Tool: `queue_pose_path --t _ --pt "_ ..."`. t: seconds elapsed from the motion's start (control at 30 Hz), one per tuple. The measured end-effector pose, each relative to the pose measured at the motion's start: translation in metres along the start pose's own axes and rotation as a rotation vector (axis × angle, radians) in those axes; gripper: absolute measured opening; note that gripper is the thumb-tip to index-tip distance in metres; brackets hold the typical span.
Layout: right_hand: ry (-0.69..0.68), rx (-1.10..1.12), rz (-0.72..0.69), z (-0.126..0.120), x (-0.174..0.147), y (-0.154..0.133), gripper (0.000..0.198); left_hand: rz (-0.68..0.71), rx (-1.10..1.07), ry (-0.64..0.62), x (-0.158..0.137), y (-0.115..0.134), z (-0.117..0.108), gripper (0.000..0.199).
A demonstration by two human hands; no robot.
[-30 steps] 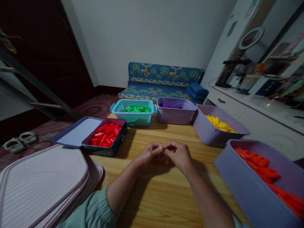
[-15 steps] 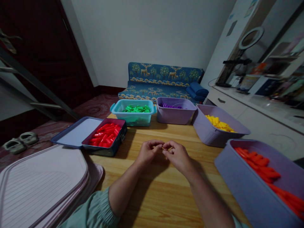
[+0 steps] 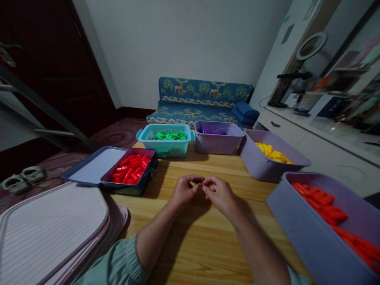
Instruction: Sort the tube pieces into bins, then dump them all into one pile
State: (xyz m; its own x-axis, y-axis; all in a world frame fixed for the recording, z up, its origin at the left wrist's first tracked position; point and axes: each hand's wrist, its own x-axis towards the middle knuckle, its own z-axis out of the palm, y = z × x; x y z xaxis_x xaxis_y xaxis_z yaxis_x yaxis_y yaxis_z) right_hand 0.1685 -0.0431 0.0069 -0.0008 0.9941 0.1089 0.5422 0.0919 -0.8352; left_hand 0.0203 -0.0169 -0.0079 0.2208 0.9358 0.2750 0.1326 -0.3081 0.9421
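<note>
My left hand [image 3: 186,190] and my right hand [image 3: 217,192] meet fingertip to fingertip above the middle of the wooden table [image 3: 204,245]. Both are closed in a pinch. Whatever sits between the fingertips is too small and too hidden to name. To the left of my hands stands a dark metal box [image 3: 145,178] with its lid folded back, filled with shiny red pieces [image 3: 130,169]. Beyond them are a turquoise bin [image 3: 169,148] of green pieces [image 3: 170,135] and a purple bin [image 3: 219,145] of purple pieces [image 3: 212,131].
On the right stand a purple bin [image 3: 258,162] of yellow pieces [image 3: 273,153] and a larger one [image 3: 299,221] of orange-red pieces [image 3: 320,204]. Pink folded panels [image 3: 53,225] lie at the left. A blue patterned sofa [image 3: 196,101] stands behind the table, a white cabinet [image 3: 299,136] at right.
My fingers have shifted slightly against each other, with the hands still together in the same place. The whole view has moved a little; the bins stay put.
</note>
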Motion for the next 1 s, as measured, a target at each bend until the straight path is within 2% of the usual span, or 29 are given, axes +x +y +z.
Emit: queue_pose_path --t 0.17,0.4,0.6,0.7,0.83,0.9,1.0 --pt "-0.043 -0.136 -0.007 0.002 -0.003 -0.003 0.015 0.013 0.061 -0.033 0.000 -0.005 -0.001 0.016" --pt "-0.132 -0.364 -0.033 0.011 -0.012 -0.011 0.039 0.062 0.192 -0.045 0.001 -0.019 -0.007 0.025" --pt "-0.149 -0.437 0.051 0.015 -0.013 -0.012 0.036 0.050 0.326 -0.031 0.003 -0.017 -0.009 0.030" --pt "-0.146 -0.475 0.047 0.015 -0.014 -0.009 0.027 0.061 0.383 -0.067 0.000 0.005 -0.013 0.023" --pt "-0.141 -0.408 -0.051 0.015 -0.016 -0.003 0.024 0.181 0.518 -0.254 -0.024 0.061 -0.036 0.021" --pt "-0.156 -0.361 -0.111 0.016 -0.015 0.000 0.022 0.183 0.628 -0.216 -0.047 0.087 -0.058 0.023" --pt "-0.160 -0.361 -0.127 0.019 -0.013 0.004 0.017 0.095 0.897 -0.048 -0.093 0.106 -0.101 0.021"
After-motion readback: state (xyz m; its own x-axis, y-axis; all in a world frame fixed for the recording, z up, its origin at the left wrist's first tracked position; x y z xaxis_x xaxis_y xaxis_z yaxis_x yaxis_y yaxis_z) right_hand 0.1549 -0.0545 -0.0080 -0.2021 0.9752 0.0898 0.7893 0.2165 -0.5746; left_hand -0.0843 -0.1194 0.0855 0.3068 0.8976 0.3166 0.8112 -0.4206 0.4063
